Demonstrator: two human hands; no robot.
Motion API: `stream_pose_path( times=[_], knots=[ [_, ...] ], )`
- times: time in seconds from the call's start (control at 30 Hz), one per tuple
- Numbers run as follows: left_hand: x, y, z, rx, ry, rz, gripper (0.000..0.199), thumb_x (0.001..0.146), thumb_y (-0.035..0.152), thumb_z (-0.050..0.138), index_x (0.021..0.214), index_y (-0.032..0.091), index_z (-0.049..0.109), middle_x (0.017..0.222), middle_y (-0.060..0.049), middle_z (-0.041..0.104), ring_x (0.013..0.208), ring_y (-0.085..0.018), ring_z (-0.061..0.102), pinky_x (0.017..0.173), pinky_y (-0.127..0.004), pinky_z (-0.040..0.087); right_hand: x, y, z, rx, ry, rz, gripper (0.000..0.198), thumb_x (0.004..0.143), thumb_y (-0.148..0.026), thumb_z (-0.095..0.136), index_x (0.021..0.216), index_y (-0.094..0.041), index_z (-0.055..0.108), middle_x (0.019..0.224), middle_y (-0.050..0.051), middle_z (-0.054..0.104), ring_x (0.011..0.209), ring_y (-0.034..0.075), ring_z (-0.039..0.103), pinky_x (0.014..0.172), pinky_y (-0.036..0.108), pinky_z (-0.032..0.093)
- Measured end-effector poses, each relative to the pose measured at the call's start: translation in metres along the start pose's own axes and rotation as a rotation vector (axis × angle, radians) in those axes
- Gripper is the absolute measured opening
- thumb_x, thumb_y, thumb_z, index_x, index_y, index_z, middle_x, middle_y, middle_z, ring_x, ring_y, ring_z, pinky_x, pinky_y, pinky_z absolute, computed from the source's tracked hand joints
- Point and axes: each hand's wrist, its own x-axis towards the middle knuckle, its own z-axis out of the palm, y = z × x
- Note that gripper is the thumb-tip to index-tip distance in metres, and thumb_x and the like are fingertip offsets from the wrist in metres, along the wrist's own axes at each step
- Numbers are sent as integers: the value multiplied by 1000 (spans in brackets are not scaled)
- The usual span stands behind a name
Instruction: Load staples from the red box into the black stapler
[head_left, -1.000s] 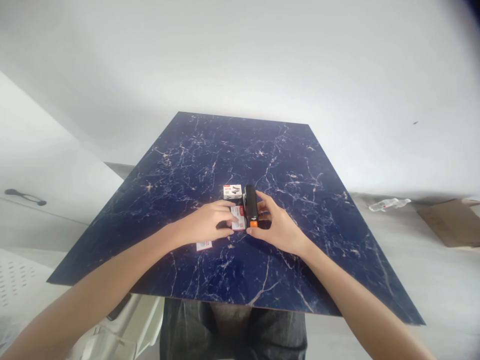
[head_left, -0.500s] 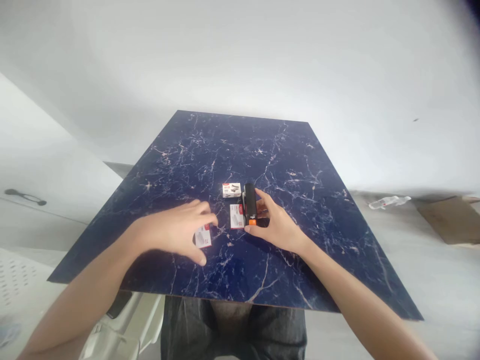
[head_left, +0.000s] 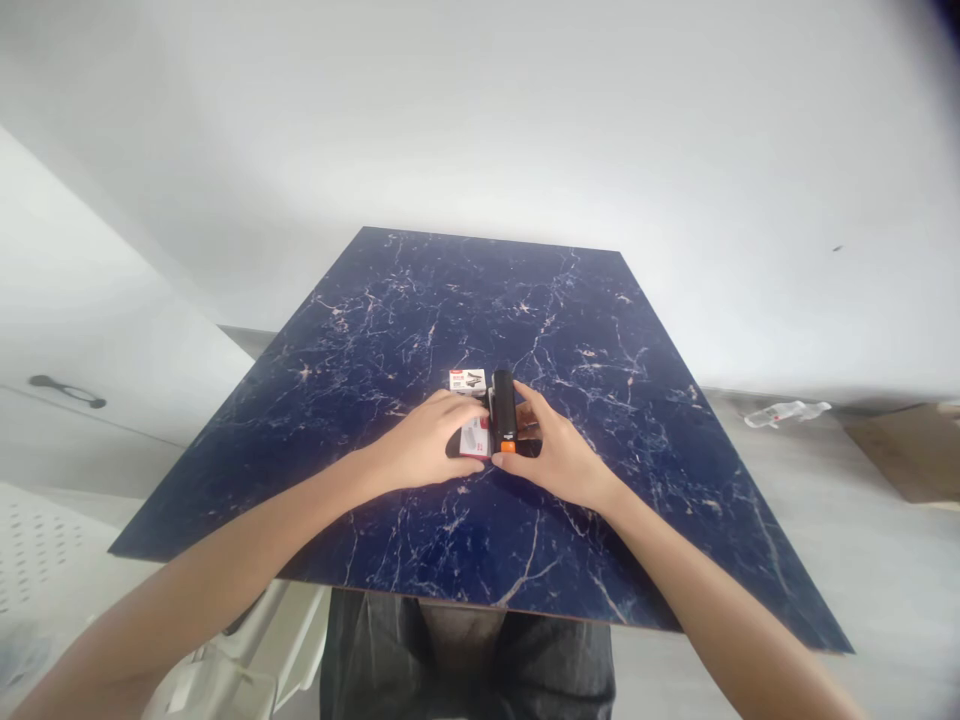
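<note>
My right hand (head_left: pixel 559 445) is wrapped round a black stapler (head_left: pixel 505 412) with an orange end, thumb at its near end and fingers along its right side. Just left of the stapler is a small white-and-red staple box (head_left: pixel 474 438). My left hand (head_left: pixel 431 440) closes about this box, the thumb at its near edge and the fingers over its far part. Behind it stands a white carton (head_left: pixel 467 380) with a stapler pictured on it, close to my left fingertips. A second staple box, seen earlier, is hidden or out of sight now.
The dark blue marble-patterned table (head_left: pixel 480 300) reaches to a white wall. On the floor at right lie a clear plastic bottle (head_left: pixel 787 413) and a brown cardboard piece (head_left: pixel 907 450). A pale plastic chair (head_left: pixel 247 650) is at lower left.
My left hand has moved right, from above the left staple box to the staple box beside the stapler, and closed about it. My right hand stays on the stapler. The view shifted slightly.
</note>
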Motion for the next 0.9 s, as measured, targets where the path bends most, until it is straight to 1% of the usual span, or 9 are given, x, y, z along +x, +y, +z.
stream_pose_path(
  times=[0.07, 0.17, 0.23, 0.43, 0.53, 0.7, 0.77, 0.83, 0.9],
  knots=[
    [1, -4, 7, -15, -23, 28, 60, 80, 32, 86, 133, 24, 60, 137, -11, 66, 132, -35, 57, 110, -53, 49, 0, -1, 0, 7, -5, -2, 94, 80, -29, 82, 160, -28, 33, 119, 8, 69, 99, 26, 74, 94, 49, 62],
    [3, -7, 10, -55, -14, -32, 54, 79, 30, 85, 128, 25, 62, 132, -9, 68, 122, -33, 65, 102, -50, 54, 0, -3, -1, 12, -12, -11, 93, 80, -28, 81, 160, -29, 34, 118, 8, 69, 99, 26, 74, 93, 49, 63],
    [4, -6, 10, -85, -3, -62, 55, 78, 29, 84, 128, 26, 61, 132, -9, 67, 119, -32, 66, 97, -49, 56, 0, -4, -1, 9, -12, -16, 93, 80, -27, 80, 161, -30, 34, 117, 7, 70, 98, 26, 74, 93, 50, 63],
    [6, 1, 18, -91, 51, -67, 68, 74, 23, 84, 136, 24, 55, 137, -12, 64, 127, -35, 61, 105, -52, 53, 1, -2, -1, 2, -5, -18, 93, 81, -27, 80, 162, -30, 33, 118, 7, 69, 99, 26, 74, 93, 49, 64],
    [7, 0, 20, -98, 69, -69, 67, 74, 23, 84, 135, 24, 56, 136, -11, 66, 126, -34, 61, 105, -52, 52, 1, -1, -1, -8, -1, -9, 94, 81, -28, 81, 161, -30, 33, 118, 7, 69, 99, 26, 74, 94, 49, 63],
    [7, -2, 22, -127, 79, -64, 64, 72, 25, 86, 130, 25, 58, 131, -9, 68, 122, -33, 63, 103, -51, 53, 0, -1, 0, -5, 6, -5, 93, 80, -30, 82, 160, -29, 35, 118, 8, 69, 98, 26, 74, 92, 48, 64],
    [6, -2, 21, -116, 86, -43, 64, 73, 28, 86, 131, 26, 58, 130, -10, 68, 121, -34, 63, 102, -51, 53, 0, -1, -1, 0, 4, -3, 93, 80, -31, 82, 160, -28, 35, 118, 8, 69, 98, 25, 75, 92, 47, 64],
    [6, -3, 18, -80, 110, -3, 63, 77, 35, 84, 134, 25, 57, 133, -11, 66, 123, -34, 61, 104, -53, 51, 0, -1, -1, -2, 0, 1, 93, 80, -32, 82, 160, -28, 35, 119, 8, 69, 98, 26, 75, 93, 48, 64],
    [6, -9, 13, -24, 185, 26, 52, 87, 38, 73, 134, 24, 58, 137, -12, 62, 126, -34, 59, 108, -54, 49, -1, -2, -1, -11, -3, 13, 93, 80, -32, 82, 160, -29, 35, 120, 8, 69, 99, 26, 75, 93, 48, 64]
  ],
)
